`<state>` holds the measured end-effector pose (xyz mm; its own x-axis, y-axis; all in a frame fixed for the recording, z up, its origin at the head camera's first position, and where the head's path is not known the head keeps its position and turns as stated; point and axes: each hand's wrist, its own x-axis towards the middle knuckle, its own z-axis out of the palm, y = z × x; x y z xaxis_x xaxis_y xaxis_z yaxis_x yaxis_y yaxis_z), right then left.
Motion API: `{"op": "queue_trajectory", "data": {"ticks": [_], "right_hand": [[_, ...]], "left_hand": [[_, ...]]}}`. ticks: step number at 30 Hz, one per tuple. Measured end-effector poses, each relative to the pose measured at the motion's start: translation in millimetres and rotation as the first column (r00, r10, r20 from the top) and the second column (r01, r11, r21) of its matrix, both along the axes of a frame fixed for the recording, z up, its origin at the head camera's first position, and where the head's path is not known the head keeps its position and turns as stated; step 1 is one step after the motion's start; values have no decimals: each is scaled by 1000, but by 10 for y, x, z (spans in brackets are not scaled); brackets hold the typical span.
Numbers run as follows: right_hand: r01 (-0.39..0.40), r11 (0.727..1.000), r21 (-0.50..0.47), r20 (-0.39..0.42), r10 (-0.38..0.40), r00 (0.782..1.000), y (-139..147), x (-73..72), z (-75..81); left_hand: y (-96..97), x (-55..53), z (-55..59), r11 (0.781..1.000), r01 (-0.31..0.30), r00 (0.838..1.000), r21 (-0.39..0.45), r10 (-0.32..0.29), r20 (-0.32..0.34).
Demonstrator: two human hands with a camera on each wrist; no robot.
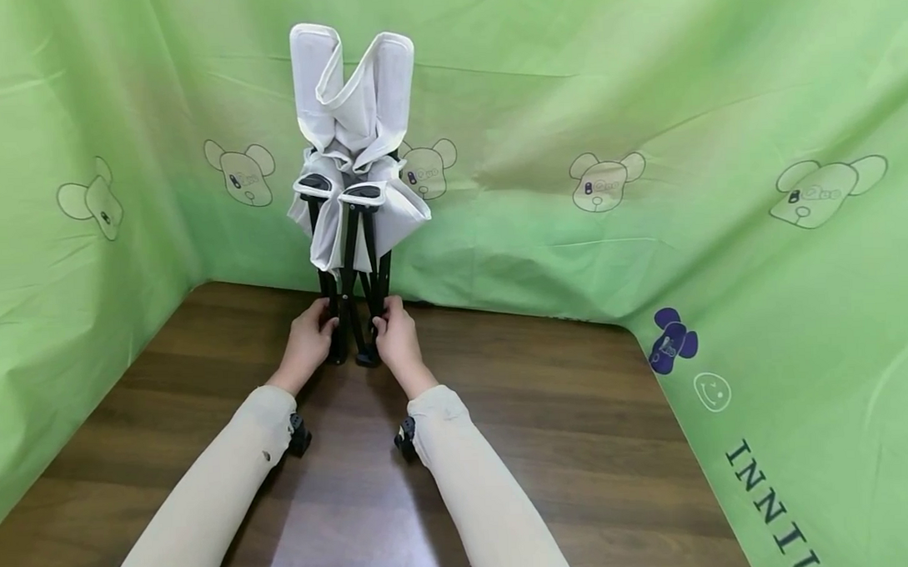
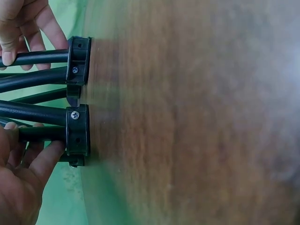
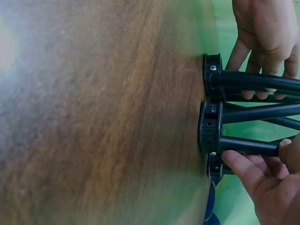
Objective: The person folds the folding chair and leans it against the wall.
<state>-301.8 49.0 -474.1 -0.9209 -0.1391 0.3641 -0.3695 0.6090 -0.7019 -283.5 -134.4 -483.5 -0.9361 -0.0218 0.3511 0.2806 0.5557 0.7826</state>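
Note:
A folded camping chair (image 1: 392, 77) with light grey fabric and black tube legs (image 1: 350, 254) stands upright at the far side of the table. My left hand (image 1: 309, 337) grips a leg low on the left side, thumb toward the front. On the opposite side, my right hand (image 1: 399, 335) holds another leg at about the same height. The left wrist view shows the black plastic feet (image 2: 78, 133) with screws, right at the tabletop. In the right wrist view, fingers and thumb pinch a tube (image 3: 251, 146) just above its foot (image 3: 209, 129).
Brown wood-grain table (image 1: 565, 446) spreads out in front of the chair and to its right. Green cloth (image 1: 513, 256) printed with bear heads hangs behind the table and along both sides. The chair's upper fabric overlaps the back cloth in the head view.

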Motion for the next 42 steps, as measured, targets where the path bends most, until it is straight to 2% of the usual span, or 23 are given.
{"op": "queue_trajectory", "data": {"ticks": [7, 15, 22, 30, 42], "right_hand": [[17, 1000, -13, -9, -17, 1000, 1, -68, -10], [46, 999, -26, 5, -45, 999, 5, -118, -19], [37, 998, -46, 25, -36, 999, -73, -154, -15], [41, 997, -65, 7, -41, 999, -145, -172, -1], [34, 998, -57, -15, -35, 999, -223, -226, -38]], "left_hand": [[21, -98, -1, 1000, -8, 1000, -22, 8, 9], [54, -184, 8, 1000, 19, 1000, -25, -18, 21], [3, -210, 8, 1000, 1, 1000, -3, -1, 2], [-43, -258, -1, 999, -39, 999, 9, 39, -3], [-92, -278, -21, 998, -43, 999, 48, 44, -22]]}}
